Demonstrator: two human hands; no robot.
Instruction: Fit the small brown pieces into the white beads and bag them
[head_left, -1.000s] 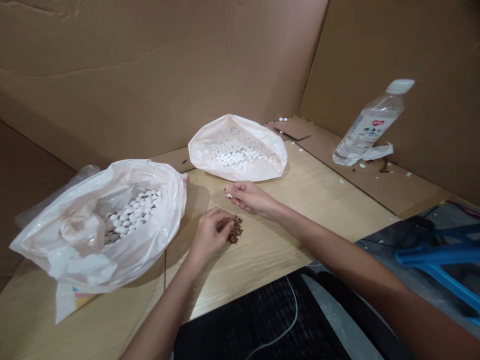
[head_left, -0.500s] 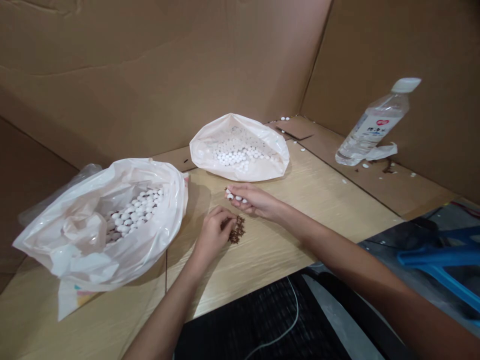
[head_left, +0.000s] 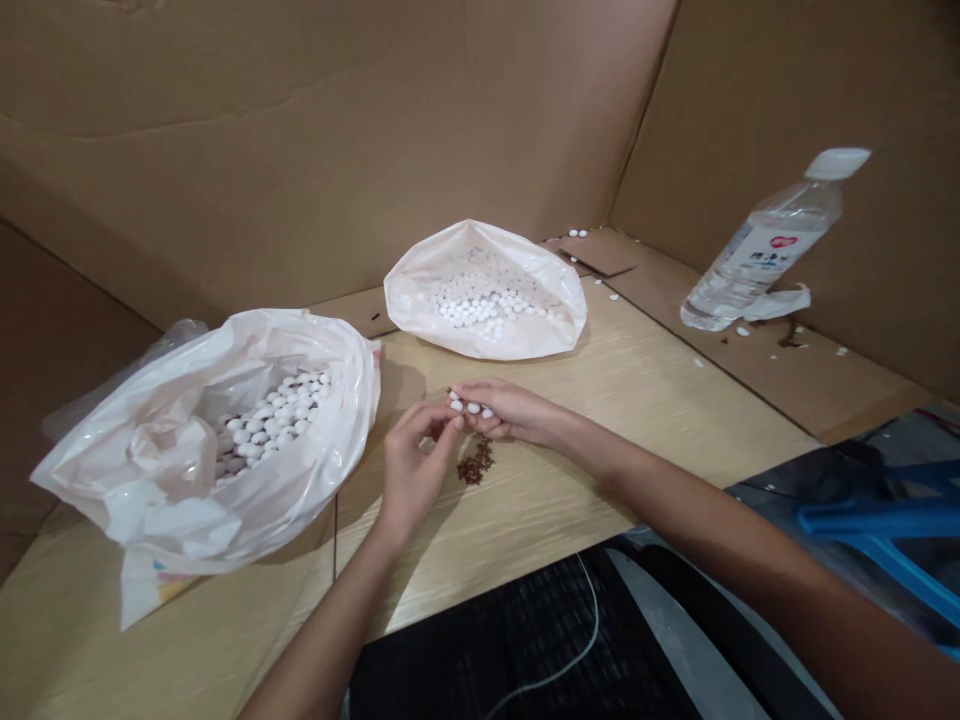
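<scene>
My right hand (head_left: 514, 408) is closed around several small white round pieces (head_left: 473, 408), which show in a row along its fingers. Close against it, my left hand (head_left: 420, 450) pinches with thumb and forefinger at the leftmost white piece. Whatever lies between those left fingertips is too small to make out. A little heap of dark brown, spiky bits (head_left: 475, 462) lies on the table just below both hands. To the left, an open white plastic bag (head_left: 300, 500) holds many white round pieces with brown showing among them. Behind the hands, another white bag (head_left: 495, 345) contains plain white pieces.
A water bottle (head_left: 757, 265) stands at the right on cardboard, beside crumpled white paper (head_left: 780, 302). Loose white bits lie near the back corner and bottle. Cardboard walls (head_left: 337, 150) close off the back and sides. A blue plastic frame (head_left: 885, 520) is at the lower right.
My left hand has lifted from the brown heap up to the white pieces in my right hand. My right hand stays nearly in place. The view has shifted slightly.
</scene>
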